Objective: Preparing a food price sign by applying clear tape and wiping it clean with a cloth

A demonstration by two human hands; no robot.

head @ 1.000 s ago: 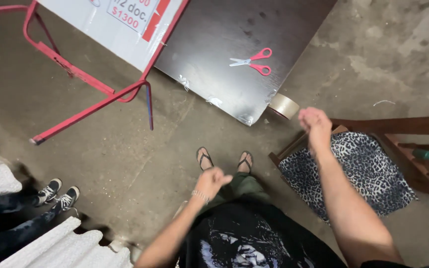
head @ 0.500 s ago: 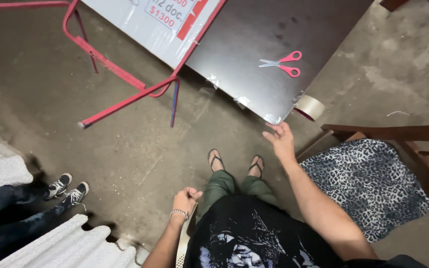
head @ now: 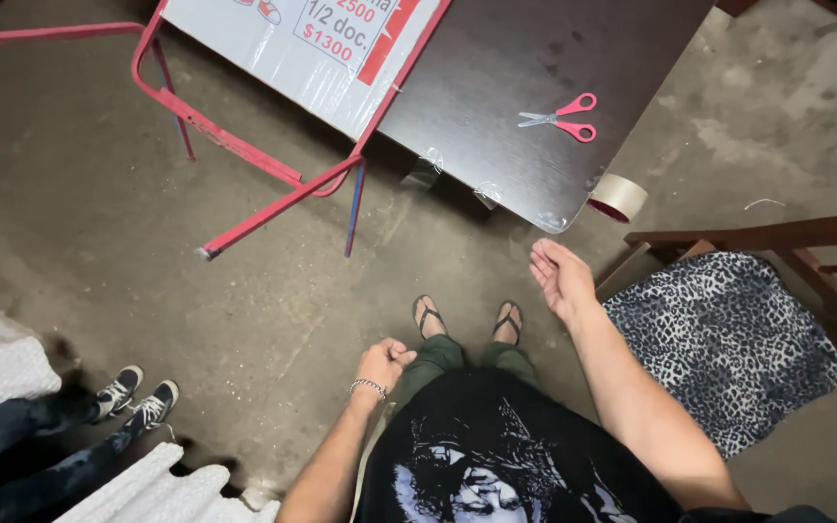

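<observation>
My right hand (head: 560, 276) hangs open and empty in front of me, below the corner of a dark board (head: 535, 68) that lies on the floor. A roll of beige tape (head: 617, 197) sits by that corner, just above my hand. Pink-handled scissors (head: 562, 112) lie on the board. My left hand (head: 384, 363) is curled loosely at my thigh, a bracelet on its wrist, holding nothing. My feet in sandals (head: 467, 318) stand between the two hands.
A red metal frame (head: 244, 165) holds a white printed sign (head: 312, 48) at upper left. A wooden chair with a leopard-print cushion (head: 728, 339) stands at right. Another person's legs in sneakers (head: 133, 397) and white textured bundles (head: 162, 489) are at lower left.
My right hand has drawn back from the tape roll at the board's corner and lowered, palm open. My left hand stays near my thigh. The view has shifted slightly.
</observation>
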